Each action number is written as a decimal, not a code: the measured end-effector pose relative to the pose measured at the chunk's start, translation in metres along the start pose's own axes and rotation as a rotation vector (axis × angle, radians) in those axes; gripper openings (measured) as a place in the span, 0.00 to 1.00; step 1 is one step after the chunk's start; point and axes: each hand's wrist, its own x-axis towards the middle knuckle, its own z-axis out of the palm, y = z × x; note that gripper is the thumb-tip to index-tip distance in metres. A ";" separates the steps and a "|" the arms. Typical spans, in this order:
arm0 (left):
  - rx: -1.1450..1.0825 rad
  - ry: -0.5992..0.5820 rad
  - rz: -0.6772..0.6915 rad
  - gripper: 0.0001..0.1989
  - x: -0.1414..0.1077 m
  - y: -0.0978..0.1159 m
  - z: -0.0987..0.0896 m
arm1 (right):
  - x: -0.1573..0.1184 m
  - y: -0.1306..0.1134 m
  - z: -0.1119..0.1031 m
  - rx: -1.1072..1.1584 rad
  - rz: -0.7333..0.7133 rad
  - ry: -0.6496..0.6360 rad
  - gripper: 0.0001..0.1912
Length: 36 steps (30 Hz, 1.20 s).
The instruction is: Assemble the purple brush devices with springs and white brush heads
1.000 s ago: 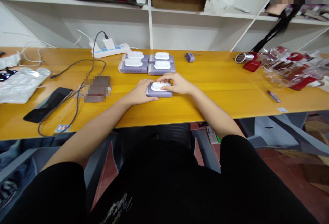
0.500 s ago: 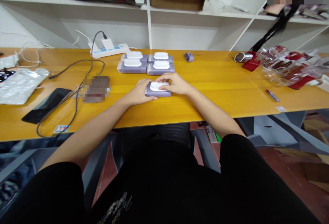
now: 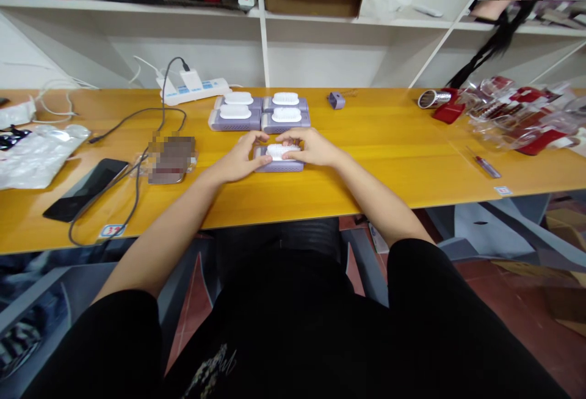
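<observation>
A purple-grey box (image 3: 281, 167) lies on the yellow table in front of me, with a white bristled brush (image 3: 277, 152) on top. My right hand (image 3: 312, 147) grips the brush from the right, thumb in front and fingers behind. My left hand (image 3: 242, 156) is at the left end of the box, its thumb and fingers apart, thumb tip by the brush's left end. Behind are similar purple-grey boxes (image 3: 235, 124) in two stacks or rows, topped with white brushes (image 3: 286, 115); those on the left (image 3: 235, 111) show smooth faces.
A power strip (image 3: 206, 89), a cable (image 3: 137, 191) and a black phone (image 3: 86, 188) lie left. A small purple part (image 3: 337, 100) sits behind right. Red items in clear plastic (image 3: 517, 112) and a small tool (image 3: 488, 166) are at right. Shelves (image 3: 389, 24) stand behind.
My left hand has loosened from the box's left end, its fingers lifting back and its thumb moving up toward the brush. My right hand stays at the brush.
</observation>
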 end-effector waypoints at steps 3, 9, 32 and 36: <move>0.053 0.098 0.040 0.16 0.001 0.005 -0.007 | 0.000 0.000 0.000 -0.009 0.002 -0.002 0.26; 0.059 0.137 -0.005 0.08 0.004 0.014 -0.003 | 0.000 0.002 0.000 -0.003 -0.007 0.009 0.26; -0.886 0.594 -0.302 0.24 0.020 -0.012 -0.018 | 0.000 0.000 0.000 -0.008 0.028 -0.008 0.26; -0.333 0.829 -0.449 0.15 0.017 -0.041 -0.023 | -0.001 0.001 -0.002 0.009 0.023 -0.009 0.27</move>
